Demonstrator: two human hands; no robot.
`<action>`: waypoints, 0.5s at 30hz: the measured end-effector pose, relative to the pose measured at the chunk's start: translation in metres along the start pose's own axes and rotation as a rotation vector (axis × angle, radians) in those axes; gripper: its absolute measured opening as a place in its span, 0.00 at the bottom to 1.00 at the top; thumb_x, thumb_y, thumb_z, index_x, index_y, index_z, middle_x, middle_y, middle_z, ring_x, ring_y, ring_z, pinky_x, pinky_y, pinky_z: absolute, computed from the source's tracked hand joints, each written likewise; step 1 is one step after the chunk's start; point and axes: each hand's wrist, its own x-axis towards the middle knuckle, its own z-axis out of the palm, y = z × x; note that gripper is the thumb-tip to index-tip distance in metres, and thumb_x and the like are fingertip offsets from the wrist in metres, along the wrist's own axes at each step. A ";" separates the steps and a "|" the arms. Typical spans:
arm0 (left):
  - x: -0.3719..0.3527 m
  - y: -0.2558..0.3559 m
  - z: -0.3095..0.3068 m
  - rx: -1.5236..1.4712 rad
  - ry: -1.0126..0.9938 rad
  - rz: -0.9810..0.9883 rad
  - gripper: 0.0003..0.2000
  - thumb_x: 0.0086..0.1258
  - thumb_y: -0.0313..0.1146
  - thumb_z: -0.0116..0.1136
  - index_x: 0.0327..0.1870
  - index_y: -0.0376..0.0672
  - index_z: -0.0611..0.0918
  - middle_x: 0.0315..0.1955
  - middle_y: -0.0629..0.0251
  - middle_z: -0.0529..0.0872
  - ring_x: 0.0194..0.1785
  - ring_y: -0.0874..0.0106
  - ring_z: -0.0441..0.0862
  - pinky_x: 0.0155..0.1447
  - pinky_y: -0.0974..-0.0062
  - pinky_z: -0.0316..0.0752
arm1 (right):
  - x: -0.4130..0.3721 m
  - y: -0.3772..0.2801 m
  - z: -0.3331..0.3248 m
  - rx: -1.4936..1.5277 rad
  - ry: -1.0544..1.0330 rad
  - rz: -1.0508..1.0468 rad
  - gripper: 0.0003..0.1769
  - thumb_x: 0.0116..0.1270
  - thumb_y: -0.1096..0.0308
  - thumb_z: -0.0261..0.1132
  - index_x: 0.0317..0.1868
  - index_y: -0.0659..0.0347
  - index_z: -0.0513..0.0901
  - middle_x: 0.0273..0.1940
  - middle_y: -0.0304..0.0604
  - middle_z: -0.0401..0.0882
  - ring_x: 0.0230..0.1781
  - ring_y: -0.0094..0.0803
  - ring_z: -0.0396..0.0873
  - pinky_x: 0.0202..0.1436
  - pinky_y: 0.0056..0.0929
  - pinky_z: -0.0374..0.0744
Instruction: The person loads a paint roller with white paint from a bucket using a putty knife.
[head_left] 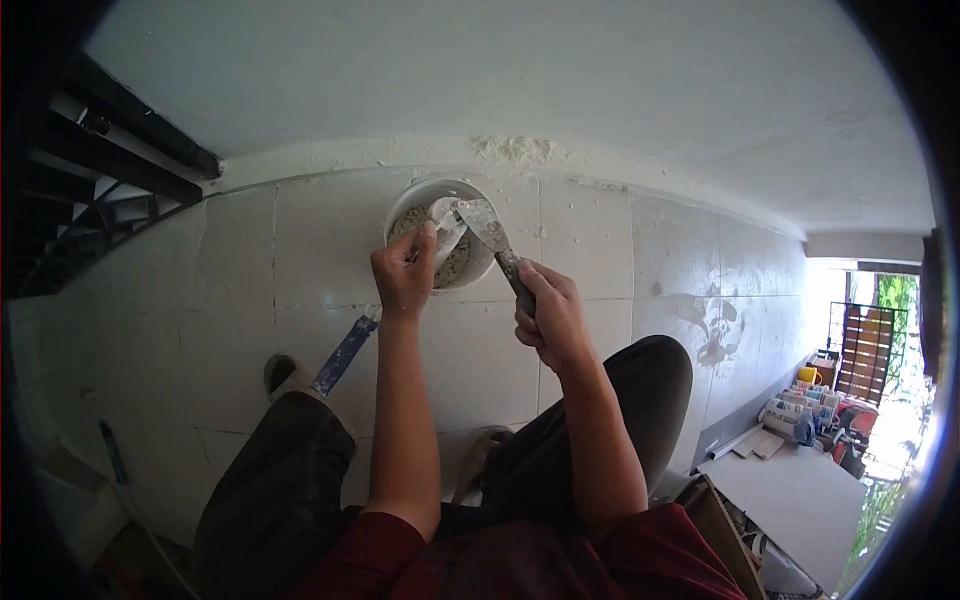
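My right hand is closed round the dark handle of a putty knife, whose blade is caked with pale plaster. The knife's tip touches or overlaps a white, smeared piece pinched in my left hand; its exact kind cannot be made out. Both hands are over a round white bucket on the tiled floor. Pale crumbly bits show inside the bucket, partly hidden by my left hand and the piece. Beside my left forearm lies a blue-handled tool, its far end hard to see.
A white wall rises behind the bucket, with plaster crumbs along its foot. Dark stairs stand at left. Wet marks lie on the tiles at right. Bags and a pale board are at far right.
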 end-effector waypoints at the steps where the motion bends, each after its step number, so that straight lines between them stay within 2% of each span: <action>1: 0.000 0.001 0.000 -0.015 0.001 0.000 0.19 0.78 0.41 0.62 0.30 0.32 0.84 0.13 0.66 0.70 0.21 0.81 0.65 0.26 0.71 0.65 | 0.001 0.000 0.000 -0.109 0.013 -0.047 0.16 0.84 0.60 0.55 0.52 0.64 0.82 0.18 0.27 0.61 0.11 0.15 0.56 0.14 0.21 0.53; 5: -0.001 0.004 -0.001 -0.036 0.045 0.015 0.19 0.78 0.42 0.63 0.30 0.33 0.85 0.13 0.67 0.71 0.21 0.81 0.65 0.26 0.72 0.64 | -0.005 -0.014 -0.006 -0.312 0.033 -0.116 0.18 0.84 0.60 0.56 0.57 0.66 0.83 0.18 0.27 0.62 0.11 0.15 0.55 0.14 0.21 0.53; 7: 0.000 0.002 -0.003 -0.044 0.029 0.002 0.19 0.78 0.42 0.63 0.30 0.33 0.85 0.13 0.67 0.71 0.21 0.82 0.65 0.26 0.72 0.64 | -0.007 -0.021 -0.010 -0.240 0.004 -0.007 0.20 0.84 0.60 0.56 0.62 0.67 0.82 0.19 0.27 0.62 0.11 0.15 0.55 0.14 0.21 0.52; 8: 0.000 0.001 -0.003 -0.056 0.006 -0.009 0.19 0.78 0.42 0.63 0.30 0.33 0.85 0.13 0.68 0.71 0.21 0.82 0.65 0.26 0.73 0.64 | -0.007 -0.020 -0.006 -0.198 0.012 -0.003 0.18 0.84 0.61 0.56 0.56 0.67 0.83 0.18 0.27 0.62 0.11 0.15 0.55 0.14 0.21 0.52; 12: -0.002 -0.005 0.001 -0.088 -0.009 -0.043 0.18 0.77 0.42 0.64 0.30 0.34 0.86 0.13 0.69 0.70 0.21 0.82 0.64 0.25 0.73 0.63 | -0.001 -0.007 0.002 -0.097 0.020 0.008 0.15 0.84 0.60 0.54 0.48 0.63 0.81 0.19 0.28 0.62 0.12 0.15 0.54 0.14 0.21 0.52; 14: -0.003 -0.004 0.003 -0.114 -0.026 0.008 0.17 0.76 0.42 0.64 0.33 0.35 0.88 0.13 0.68 0.74 0.19 0.81 0.68 0.26 0.72 0.66 | 0.003 0.000 0.004 0.225 -0.071 0.111 0.14 0.85 0.59 0.53 0.43 0.59 0.76 0.19 0.29 0.62 0.13 0.16 0.55 0.14 0.21 0.53; 15: -0.005 -0.001 0.008 -0.113 -0.023 0.010 0.17 0.76 0.42 0.64 0.33 0.35 0.88 0.13 0.68 0.74 0.19 0.81 0.68 0.26 0.72 0.66 | 0.008 0.003 0.011 0.223 -0.074 0.110 0.14 0.85 0.59 0.53 0.43 0.59 0.76 0.19 0.29 0.62 0.13 0.16 0.55 0.14 0.21 0.53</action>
